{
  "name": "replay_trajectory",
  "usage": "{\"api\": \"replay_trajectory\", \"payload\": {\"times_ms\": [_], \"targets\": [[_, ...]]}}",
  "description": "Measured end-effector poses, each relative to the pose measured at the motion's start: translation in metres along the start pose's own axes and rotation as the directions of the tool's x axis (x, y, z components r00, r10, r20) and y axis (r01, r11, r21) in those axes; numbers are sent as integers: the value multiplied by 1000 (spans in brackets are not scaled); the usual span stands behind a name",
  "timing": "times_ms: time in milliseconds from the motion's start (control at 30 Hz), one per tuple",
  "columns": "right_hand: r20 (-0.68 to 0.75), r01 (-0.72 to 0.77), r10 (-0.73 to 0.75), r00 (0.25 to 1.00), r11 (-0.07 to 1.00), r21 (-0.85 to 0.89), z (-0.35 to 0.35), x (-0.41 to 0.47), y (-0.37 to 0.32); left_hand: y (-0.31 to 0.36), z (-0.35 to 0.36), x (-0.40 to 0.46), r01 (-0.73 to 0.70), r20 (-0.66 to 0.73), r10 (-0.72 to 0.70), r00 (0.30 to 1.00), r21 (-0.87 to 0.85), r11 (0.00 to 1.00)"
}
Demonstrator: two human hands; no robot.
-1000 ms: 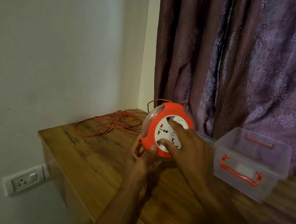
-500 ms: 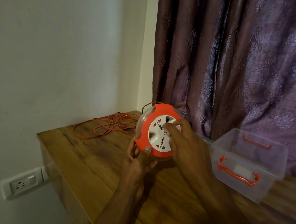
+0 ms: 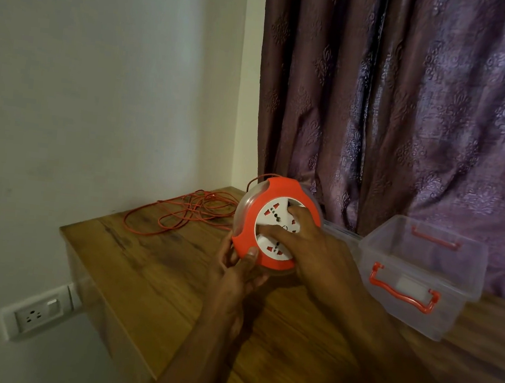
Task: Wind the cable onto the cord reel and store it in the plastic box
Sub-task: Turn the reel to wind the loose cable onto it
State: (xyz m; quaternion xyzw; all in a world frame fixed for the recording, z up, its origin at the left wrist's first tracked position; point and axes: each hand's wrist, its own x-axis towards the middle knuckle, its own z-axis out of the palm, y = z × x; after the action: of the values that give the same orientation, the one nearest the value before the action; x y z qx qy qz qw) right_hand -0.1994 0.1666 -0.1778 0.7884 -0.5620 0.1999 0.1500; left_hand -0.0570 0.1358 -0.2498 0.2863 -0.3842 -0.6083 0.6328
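The thin orange cable (image 3: 180, 215) lies in loose loops on the wooden table (image 3: 149, 274), left of and beyond my hands, trailing to the reel's top. My left hand (image 3: 237, 267) grips the lower rim of the round orange-and-white plastic cord reel (image 3: 272, 224), held upright facing me. My right hand (image 3: 310, 253) presses curled fingers on its white hub. The clear plastic box with orange handles (image 3: 417, 271) stands open, just right.

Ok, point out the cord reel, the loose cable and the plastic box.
cord reel (image 3: 273, 217), head view, white socket face
loose cable (image 3: 177, 214), head view, tangled orange loops
plastic box (image 3: 418, 265), head view, clear front wall
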Motion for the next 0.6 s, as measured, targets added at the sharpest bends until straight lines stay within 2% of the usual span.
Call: {"api": "replay_trajectory", "payload": {"times_ms": [167, 333, 600], "targets": [[-62, -84, 86, 994, 996, 28, 5, 1, 1, 0, 0, 0, -13, 17, 13, 1000, -22, 1000], [-154, -144, 136, 979, 989, -44, 14, 3, -2, 0, 0, 0, -22, 17, 22, 1000, -8, 1000], [-222, -264, 300, 928, 948, 178, 15, -1, -13, -3, 1, -1, -44, 33, 43, 999, 36, 998]]}}
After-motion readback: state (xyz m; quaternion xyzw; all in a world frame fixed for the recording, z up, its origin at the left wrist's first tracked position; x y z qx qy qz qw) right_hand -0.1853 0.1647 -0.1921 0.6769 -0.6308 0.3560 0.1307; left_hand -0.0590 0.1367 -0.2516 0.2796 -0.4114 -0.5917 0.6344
